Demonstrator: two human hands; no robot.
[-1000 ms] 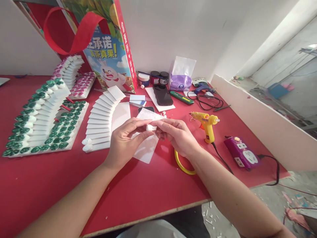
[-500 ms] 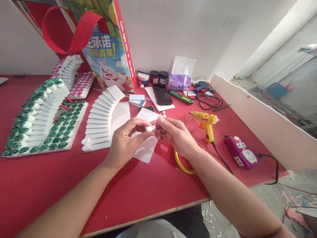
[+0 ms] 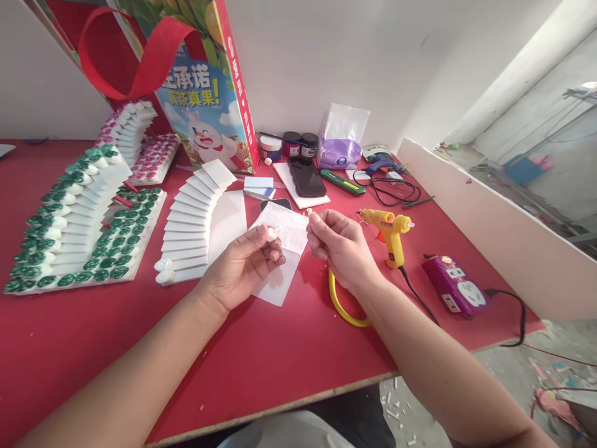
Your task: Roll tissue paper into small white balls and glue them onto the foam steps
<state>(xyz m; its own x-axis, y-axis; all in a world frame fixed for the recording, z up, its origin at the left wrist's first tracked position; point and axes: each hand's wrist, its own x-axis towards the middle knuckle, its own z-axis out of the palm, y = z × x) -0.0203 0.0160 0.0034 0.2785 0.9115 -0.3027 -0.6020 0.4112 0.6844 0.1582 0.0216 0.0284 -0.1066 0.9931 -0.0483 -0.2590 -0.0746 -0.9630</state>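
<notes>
My left hand (image 3: 247, 258) pinches a small twisted white tissue piece (image 3: 273, 233) between thumb and forefinger, the other fingers loosely curled. A short gap to the right, my right hand (image 3: 338, 242) has thumb and fingers pressed together; whatever they hold, if anything, is hidden. Beneath both hands, thin white tissue sheets (image 3: 282, 274) lie on the red table (image 3: 233, 367). Left of them is a curved fan of white strips (image 3: 189, 221), with two white rosettes (image 3: 164, 270) at its near end. A yellow ring (image 3: 342, 311) lies partly under my right forearm.
A yellow glue gun (image 3: 389, 233) and a purple power strip (image 3: 457, 286) stand to the right, with trailing cords. Pieces with green rosettes (image 3: 109, 261) are at left, before a large printed bag (image 3: 205, 106). A phone (image 3: 305, 177), a green cutter (image 3: 342, 182) and a tissue pack (image 3: 340, 152) lie behind.
My hands have moved apart, the right one slightly rightward and the left slightly down and left. The white piece, earlier between both hands, is now twisted in my left fingers.
</notes>
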